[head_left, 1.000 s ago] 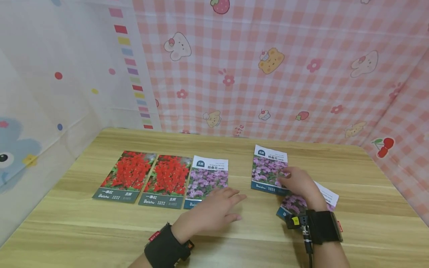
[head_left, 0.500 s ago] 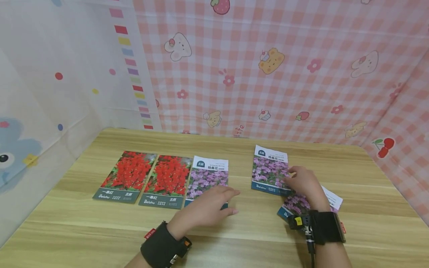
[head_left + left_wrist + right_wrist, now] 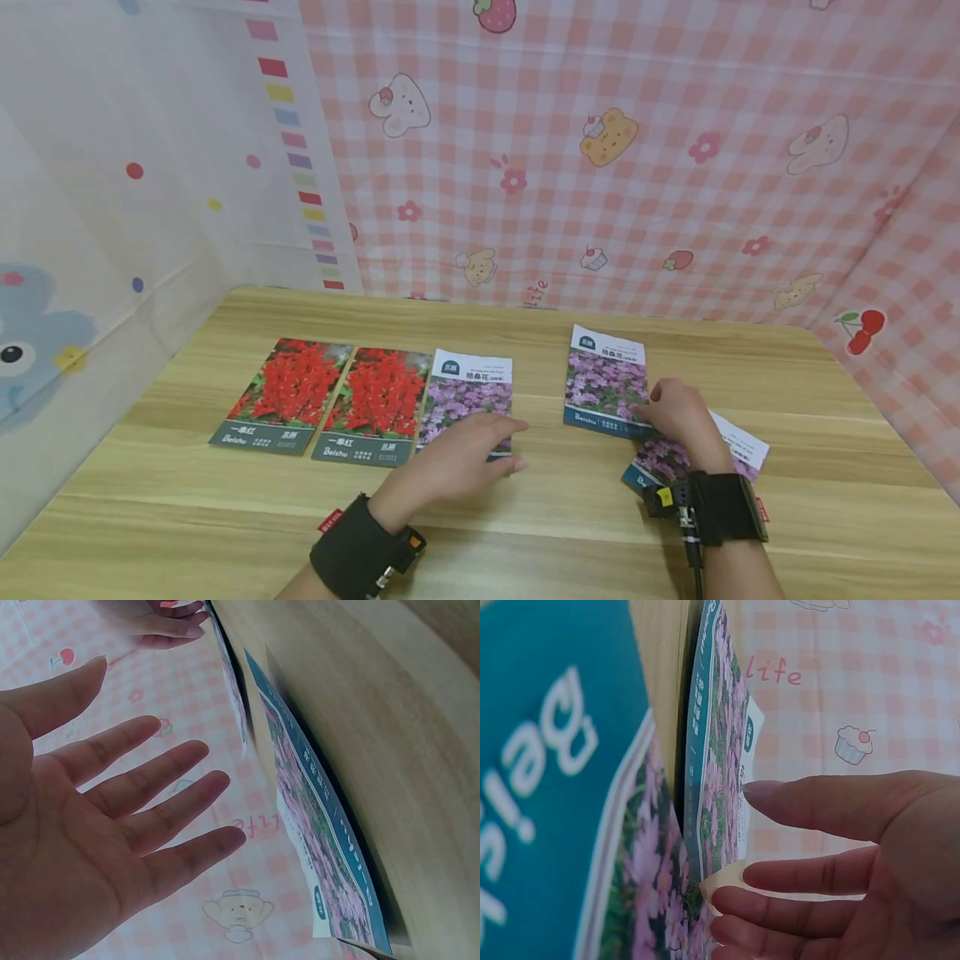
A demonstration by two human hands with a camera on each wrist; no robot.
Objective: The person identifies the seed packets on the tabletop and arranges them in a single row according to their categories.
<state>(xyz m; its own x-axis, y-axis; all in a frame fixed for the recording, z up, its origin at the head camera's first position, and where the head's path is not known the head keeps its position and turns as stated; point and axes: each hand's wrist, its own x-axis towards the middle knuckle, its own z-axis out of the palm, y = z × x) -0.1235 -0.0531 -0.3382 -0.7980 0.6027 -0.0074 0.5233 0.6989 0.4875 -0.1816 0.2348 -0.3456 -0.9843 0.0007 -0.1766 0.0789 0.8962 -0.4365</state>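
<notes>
And it's a small change: the left hand (image 3: 450, 458) has drifted back a touch to its own left over the last second, now hanging low in front of the left purple packet (image 3: 467, 398) and hiding part of it. Its fingers are spread, palm bare, gripping nothing; the left wrist view shows them apart from the paper.

Over to the right hand (image 3: 686, 421), eased slightly rightward, its thumb now by the right-hand edge of the right purple packet (image 3: 606, 383). Those fingers curve loosely, thumb well away from the rest, no pinch. Is the thumb touching that edge? Can't tell from here. Below the wrist, the skewed purple packet (image 3: 663, 458) has shifted a little to the right, lying at an angle and partly covered by the hand; whether its neighbour overlaps it is hidden.

No movement on the far left! The first red packet (image 3: 288, 385) and the second red packet (image 3: 380, 393) lie just beside each other on the table (image 3: 570, 533), with the left purple one next in the row. The right purple one sits across a gap from them, unmoved. So the row reads as settled, the nudge looks like fine adjustment only, and that skewed packet is the one out of line.
</notes>
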